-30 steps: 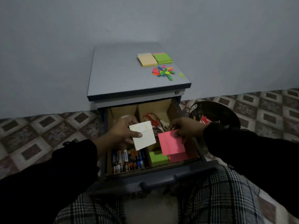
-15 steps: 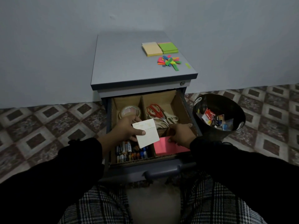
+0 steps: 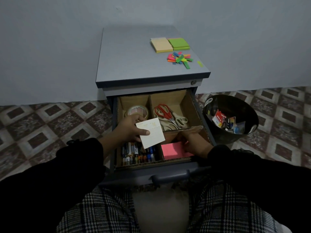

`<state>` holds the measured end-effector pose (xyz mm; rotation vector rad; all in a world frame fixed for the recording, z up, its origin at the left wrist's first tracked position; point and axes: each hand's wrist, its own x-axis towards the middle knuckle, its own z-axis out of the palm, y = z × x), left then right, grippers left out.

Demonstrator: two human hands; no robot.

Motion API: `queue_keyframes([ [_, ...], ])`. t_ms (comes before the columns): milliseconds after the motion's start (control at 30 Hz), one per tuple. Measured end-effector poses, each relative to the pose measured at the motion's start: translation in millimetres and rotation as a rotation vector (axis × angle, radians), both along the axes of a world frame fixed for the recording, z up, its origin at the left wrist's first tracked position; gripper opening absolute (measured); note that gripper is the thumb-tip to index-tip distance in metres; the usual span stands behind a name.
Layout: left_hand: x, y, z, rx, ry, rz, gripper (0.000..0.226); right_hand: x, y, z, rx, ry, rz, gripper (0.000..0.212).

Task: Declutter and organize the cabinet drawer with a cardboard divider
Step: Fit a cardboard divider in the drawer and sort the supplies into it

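**Over the front right cell: seating the pink pad**

Down in the drawer (image 3: 200, 108), the cardboard divider (image 3: 149, 106) marks out four cells. Tape (image 3: 136, 110) sits in the back left cell, scissors (image 3: 170, 116) in the back right, batteries (image 3: 134, 153) in the front left. The pink pad (image 3: 173, 151) lies in the front right cell, and the right hand (image 3: 193, 142) rests on its right part, fingers bent down onto it; whether they pinch the pad or only press it cannot be told from this angle.

The left hand (image 3: 130, 130) hovers above the batteries and pinches a white card (image 3: 152, 132) between thumb and fingers, the card tilted and clear of the drawer contents.

To do this step well, I judge the right hand should push the pad flat and square against the cell's front wall, so room is left beside it. The card should stay lifted until the right hand is out of the way, then go into the same cell or onto the pad, not among the batteries.

On the cabinet top (image 3: 131, 52) two more pads (image 3: 170, 44) and loose coloured strips (image 3: 180, 58) wait, probably for this cell too. A bin (image 3: 249, 113) with scraps stands on the floor just beside the drawer.
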<state>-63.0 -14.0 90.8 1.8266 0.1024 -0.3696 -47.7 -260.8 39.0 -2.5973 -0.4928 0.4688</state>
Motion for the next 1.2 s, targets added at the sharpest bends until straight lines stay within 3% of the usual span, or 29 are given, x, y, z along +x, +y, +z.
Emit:
queue_keyframes([
  [200, 1, 1, -3, 0.011, -0.014, 0.005, 0.032, 2, -5, -3, -0.151, 0.141, 0.132, 0.032],
  [500, -1, 1, 0, -0.012, 0.005, -0.003, 0.031, 7, -2, 1, -0.205, 0.146, 0.204, 0.035],
  [733, -4, -11, 2, -0.038, 0.031, -0.047, 0.031, 6, -7, 15, -0.141, 0.070, 0.155, 0.033],
  [867, -5, -30, 3, -0.048, 0.076, -0.067, 0.030, 10, -31, 40, -0.138, -0.140, 0.069, 0.023],
  [1000, -5, -56, 2, -0.019, 0.105, -0.114, 0.026, 16, -56, 52, -0.321, -0.328, 0.109, 0.040],
  [1200, -3, -90, -8, 0.019, 0.140, -0.161, 0.023, 22, -79, 56, -0.556, -0.162, 0.249, 0.067],
])
